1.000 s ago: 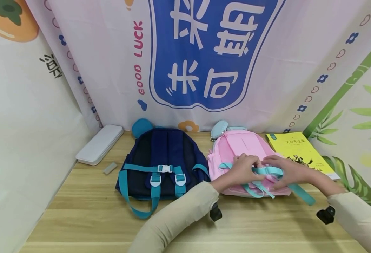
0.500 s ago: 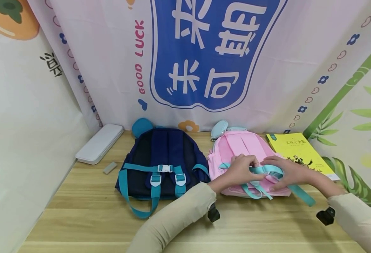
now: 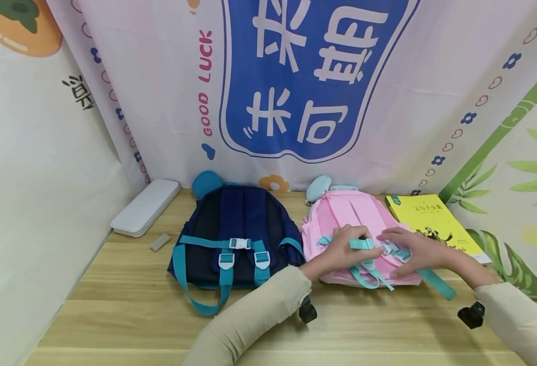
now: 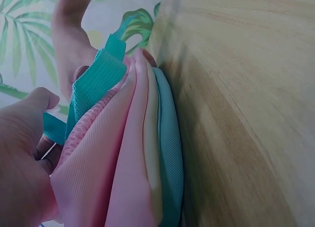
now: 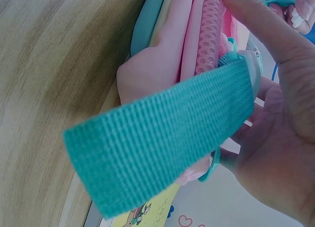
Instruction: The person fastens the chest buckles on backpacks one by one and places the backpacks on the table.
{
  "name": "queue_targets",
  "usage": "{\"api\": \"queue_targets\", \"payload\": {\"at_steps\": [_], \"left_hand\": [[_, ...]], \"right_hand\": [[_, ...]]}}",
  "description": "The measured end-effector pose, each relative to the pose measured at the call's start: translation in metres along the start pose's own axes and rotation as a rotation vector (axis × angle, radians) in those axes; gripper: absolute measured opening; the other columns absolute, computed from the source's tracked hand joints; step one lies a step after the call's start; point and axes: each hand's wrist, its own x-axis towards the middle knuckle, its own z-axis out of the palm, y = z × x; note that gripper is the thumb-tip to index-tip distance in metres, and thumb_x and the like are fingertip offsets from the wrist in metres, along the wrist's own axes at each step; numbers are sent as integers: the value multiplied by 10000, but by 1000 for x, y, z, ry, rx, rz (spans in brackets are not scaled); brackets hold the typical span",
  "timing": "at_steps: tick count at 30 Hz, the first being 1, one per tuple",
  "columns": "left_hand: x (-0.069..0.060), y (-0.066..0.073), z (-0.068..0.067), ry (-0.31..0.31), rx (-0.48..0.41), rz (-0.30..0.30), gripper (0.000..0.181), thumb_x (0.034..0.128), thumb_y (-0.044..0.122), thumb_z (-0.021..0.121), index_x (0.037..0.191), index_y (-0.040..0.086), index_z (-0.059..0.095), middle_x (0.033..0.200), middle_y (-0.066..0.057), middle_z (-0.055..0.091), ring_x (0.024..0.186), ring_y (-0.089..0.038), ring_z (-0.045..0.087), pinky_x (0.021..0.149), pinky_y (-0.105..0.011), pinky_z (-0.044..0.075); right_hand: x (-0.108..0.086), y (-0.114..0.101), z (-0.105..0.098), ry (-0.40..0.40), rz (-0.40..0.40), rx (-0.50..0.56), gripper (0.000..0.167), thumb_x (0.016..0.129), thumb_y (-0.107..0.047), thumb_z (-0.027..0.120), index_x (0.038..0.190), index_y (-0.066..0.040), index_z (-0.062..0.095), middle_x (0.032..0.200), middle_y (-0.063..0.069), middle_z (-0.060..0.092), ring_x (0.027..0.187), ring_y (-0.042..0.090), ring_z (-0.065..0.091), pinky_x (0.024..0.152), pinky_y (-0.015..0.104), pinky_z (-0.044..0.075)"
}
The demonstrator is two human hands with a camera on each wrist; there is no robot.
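A pink backpack [image 3: 348, 211] lies with its strap side up on the wooden table. My left hand [image 3: 339, 251] pinches a teal strap [image 3: 361, 244] between thumb and fingers above the pack's lower part. Around a pale plastic buckle [image 3: 389, 248] my right hand [image 3: 425, 249] is spread, thumb and fingers apart. In the right wrist view, the thumb reaches to the pack's pink mesh [image 5: 208, 40], and a loose teal strap end [image 5: 162, 138] sticks out past the palm. The fingertips behind this strap are partly hidden.
A navy backpack [image 3: 204, 218] with teal straps lies to the left. Farther left are a white case [image 3: 146, 207] and a small grey block [image 3: 160, 242]. A yellow book [image 3: 437, 221] lies right of the pink pack. Printed cloth [image 3: 158, 101] hangs behind.
The teal strap that looped across to my right hand is now drawn left, its short piece in my left hand. The buckle shows by my right hand, which has barely moved.
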Motion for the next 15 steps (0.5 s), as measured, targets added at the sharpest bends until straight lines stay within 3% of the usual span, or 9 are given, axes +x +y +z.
{"api": "queue_targets", "payload": {"at_steps": [6,15], "left_hand": [[0,-2,2,26,-54,-21,204,901,324,759,802,195,636,709,122,613,791,4,477,861,-221,297],[-2,-1,-3,18,-77,-45,175,927,326,739,850,186,667,685,117,586,794,7,490,884,-238,326]], "right_hand": [[-1,0,2,7,-8,-8,904,723,-456,902,1427,-11,550,1498,292,460,1353,542,438,997,677,448],[-1,-2,1,14,-25,-11,895,723,-437,905,1416,6,551,1482,312,464,1342,559,436,992,686,447]]}}
